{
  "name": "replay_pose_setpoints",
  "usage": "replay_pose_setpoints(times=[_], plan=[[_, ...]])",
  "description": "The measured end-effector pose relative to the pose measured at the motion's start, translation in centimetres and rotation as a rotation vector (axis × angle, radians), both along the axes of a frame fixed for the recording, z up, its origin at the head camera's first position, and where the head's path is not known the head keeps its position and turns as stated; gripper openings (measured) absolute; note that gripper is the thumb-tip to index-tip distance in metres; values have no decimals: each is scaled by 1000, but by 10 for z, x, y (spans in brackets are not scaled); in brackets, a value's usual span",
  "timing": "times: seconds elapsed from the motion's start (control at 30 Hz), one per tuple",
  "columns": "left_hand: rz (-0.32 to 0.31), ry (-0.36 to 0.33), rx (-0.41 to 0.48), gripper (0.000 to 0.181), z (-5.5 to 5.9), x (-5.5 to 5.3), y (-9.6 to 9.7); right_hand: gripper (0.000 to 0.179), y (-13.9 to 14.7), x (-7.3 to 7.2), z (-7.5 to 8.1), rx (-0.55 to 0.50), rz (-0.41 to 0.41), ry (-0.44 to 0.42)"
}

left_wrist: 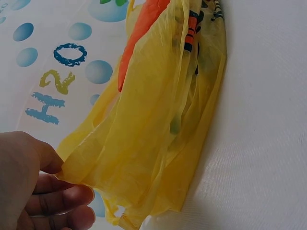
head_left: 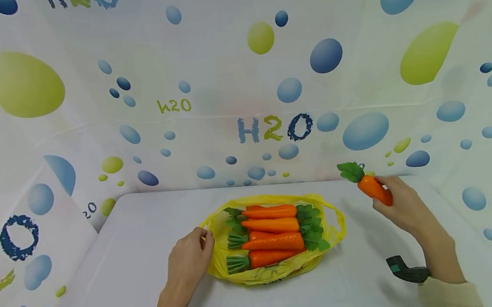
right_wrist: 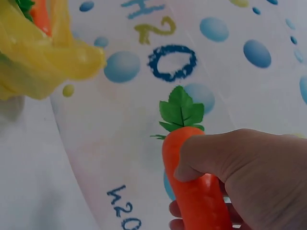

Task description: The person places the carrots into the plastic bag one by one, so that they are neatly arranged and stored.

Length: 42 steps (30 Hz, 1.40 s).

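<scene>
A yellow plastic bag [head_left: 280,274] lies spread on the table with its mouth up. Inside it several orange carrots [head_left: 275,226] lie side by side, their green tops pointing both left and right. My left hand [head_left: 189,258] pinches the bag's left edge between thumb and fingers; the left wrist view shows the thin plastic [left_wrist: 139,158] drawn taut from there. Off to the right, above the table, my right hand [head_left: 404,202] grips a carrot [head_left: 373,189], leafy top toward the upper left. In the right wrist view the thumb lies across this carrot [right_wrist: 196,191].
The white table [head_left: 128,273] runs back to a wall sheet [head_left: 220,67] printed with blue and green spots and "H2O" lettering. A handle loop [head_left: 339,221] of the bag sticks out on its right side. Dark wrist bands [head_left: 410,271] sit on both wrists.
</scene>
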State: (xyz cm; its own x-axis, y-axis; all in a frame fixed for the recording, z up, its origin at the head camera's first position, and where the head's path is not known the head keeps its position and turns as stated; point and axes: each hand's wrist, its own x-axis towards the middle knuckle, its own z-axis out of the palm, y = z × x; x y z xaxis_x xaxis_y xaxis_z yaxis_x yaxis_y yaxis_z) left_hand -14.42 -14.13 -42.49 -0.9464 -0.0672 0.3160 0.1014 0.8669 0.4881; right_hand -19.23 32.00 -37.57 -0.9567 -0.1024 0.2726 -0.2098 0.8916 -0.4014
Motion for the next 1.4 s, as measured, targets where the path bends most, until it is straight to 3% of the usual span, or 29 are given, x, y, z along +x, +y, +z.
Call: replay_pose_setpoints(times=[0.53,0.83,1.17,1.4], plan=[[0,12,2,20,0,0,0,55,-54,4,1,35,166,138],[-1,14,1,20,0,0,0,51,-79,3,-9,122,247,155],[0,14,2,20,1,0,0,50,-97,5,-16,128,310,197],[2,6,3,21,1,0,0,52,-115,8,-22,114,409,186]])
